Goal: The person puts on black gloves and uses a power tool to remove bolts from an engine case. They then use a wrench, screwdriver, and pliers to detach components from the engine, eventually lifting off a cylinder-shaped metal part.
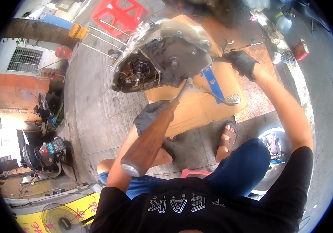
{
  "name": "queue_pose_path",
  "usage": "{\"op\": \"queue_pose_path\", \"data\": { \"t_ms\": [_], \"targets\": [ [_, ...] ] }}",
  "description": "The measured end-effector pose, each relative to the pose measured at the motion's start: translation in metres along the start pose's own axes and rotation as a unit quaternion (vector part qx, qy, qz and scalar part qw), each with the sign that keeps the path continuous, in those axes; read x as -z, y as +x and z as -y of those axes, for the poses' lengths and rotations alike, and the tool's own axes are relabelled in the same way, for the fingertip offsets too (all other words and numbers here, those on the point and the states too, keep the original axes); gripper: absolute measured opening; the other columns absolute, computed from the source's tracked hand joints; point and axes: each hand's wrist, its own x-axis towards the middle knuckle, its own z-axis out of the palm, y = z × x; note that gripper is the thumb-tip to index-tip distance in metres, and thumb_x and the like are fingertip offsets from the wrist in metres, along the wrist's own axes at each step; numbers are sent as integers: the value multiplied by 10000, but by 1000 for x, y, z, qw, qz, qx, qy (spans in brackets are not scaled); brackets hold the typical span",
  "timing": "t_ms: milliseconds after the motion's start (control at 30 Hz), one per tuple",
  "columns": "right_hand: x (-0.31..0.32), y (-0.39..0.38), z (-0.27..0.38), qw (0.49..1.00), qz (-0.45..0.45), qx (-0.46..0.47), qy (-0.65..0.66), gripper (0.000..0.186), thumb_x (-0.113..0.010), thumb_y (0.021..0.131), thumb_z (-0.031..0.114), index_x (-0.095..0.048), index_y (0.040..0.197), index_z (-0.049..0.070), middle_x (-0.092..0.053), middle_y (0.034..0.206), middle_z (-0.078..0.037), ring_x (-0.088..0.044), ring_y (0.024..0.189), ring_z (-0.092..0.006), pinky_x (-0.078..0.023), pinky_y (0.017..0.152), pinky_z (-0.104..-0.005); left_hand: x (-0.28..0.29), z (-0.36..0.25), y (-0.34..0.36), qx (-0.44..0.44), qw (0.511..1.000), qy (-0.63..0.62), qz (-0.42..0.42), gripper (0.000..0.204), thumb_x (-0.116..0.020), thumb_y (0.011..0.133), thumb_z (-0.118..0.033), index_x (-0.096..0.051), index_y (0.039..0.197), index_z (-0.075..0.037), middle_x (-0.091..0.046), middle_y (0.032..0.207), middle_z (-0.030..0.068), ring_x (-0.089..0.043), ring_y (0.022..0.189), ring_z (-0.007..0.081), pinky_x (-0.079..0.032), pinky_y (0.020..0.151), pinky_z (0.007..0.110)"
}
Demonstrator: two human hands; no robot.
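Observation:
A dirty metal engine case [170,50] with a round cover and exposed gears at its left lies on a flattened cardboard box [197,110]. My left hand [151,114], in a black glove, is closed round the upper part of a wooden-handled screwdriver [149,141]. Its shank slants up to the lower edge of the case, beside the hub of a metal pedal lever [217,97] with a ridged foot pad. Black-gloved as well, my right hand [242,64] is closed at the right side of the case; what its fingers hold is hidden.
Long studs [104,37] stick out left of the case. Behind them stands a red plastic stool [118,15]. A spanner [228,45] lies past the case. By my right knee is a basin [265,182] with tools; a red can [301,50] stands farther right.

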Motion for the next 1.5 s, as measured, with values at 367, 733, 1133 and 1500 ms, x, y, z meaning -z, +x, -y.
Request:
{"op": "queue_pose_path", "data": {
  "t_ms": [367, 733, 1133, 1500],
  "targets": [
    [-8, -5, 21, 999, 35, -9, -34, 436, -468, 865, 44, -660, 1236, 170, -665, 986, -28, -530, 619, -112, -427, 454, -273, 6, 8, -9, -113, 993, 23, -40, 389, -544, 976, -369, -661, 1210, -81, -603, 836, 10, -507, 753, 104, -452, 684, 270],
    [-52, -61, 69, 983, 144, -70, -93, 279, -606, 883, 139, -723, 1135, 154, -637, 819, -22, -503, 601, -95, -433, 481, -245, 26, 17, -15, -128, 986, 110, 12, 392, -537, 954, -428, -682, 1216, -175, -414, 686, -35, -386, 619, 85, -364, 541, 257],
    [-62, -62, 52, 982, 181, -11, -49, 280, -628, 902, 262, -728, 1096, 88, -632, 758, -18, -493, 577, -82, -395, 468, -251, 37, 22, 1, -115, 988, 81, 69, 387, -517, 997, -327, -627, 1233, -41, -659, 1091, 54, -574, 948, 149, -470, 830, 293],
    [-52, -69, 66, 990, 126, 19, -65, 336, -528, 945, 175, -655, 1228, 46, -675, 991, -19, -470, 597, -69, -418, 506, -223, 41, 28, 2, -164, 971, 152, 83, 391, -559, 933, -166, -574, 1293, -15, -608, 1265, 134, -590, 1105, 259, -478, 927, 317]
  ]
}}
